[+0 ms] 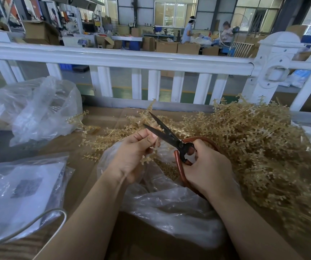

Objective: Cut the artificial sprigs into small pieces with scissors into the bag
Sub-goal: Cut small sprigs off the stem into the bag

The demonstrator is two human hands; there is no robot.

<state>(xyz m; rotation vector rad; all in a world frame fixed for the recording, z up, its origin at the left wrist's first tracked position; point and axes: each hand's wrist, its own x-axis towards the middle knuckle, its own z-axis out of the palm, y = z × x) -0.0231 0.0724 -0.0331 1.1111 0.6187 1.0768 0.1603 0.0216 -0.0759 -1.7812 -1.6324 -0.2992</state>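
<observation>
Black-bladed scissors (167, 134) with red-brown loop handles, blades open, tips pointing up-left. A small tan plastic sprig (148, 156) sits just left of the blades, above a clear crumpled bag (169, 201). Big tangled sprig pile (254, 139) lies right, spreading left behind the scissors.

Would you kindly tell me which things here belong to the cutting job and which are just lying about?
In the job:
scissors, held open by the right hand
sprig in the left hand
open bag below
sprig pile

Lying about:
crumpled bag
bagged papers
white fence
</observation>
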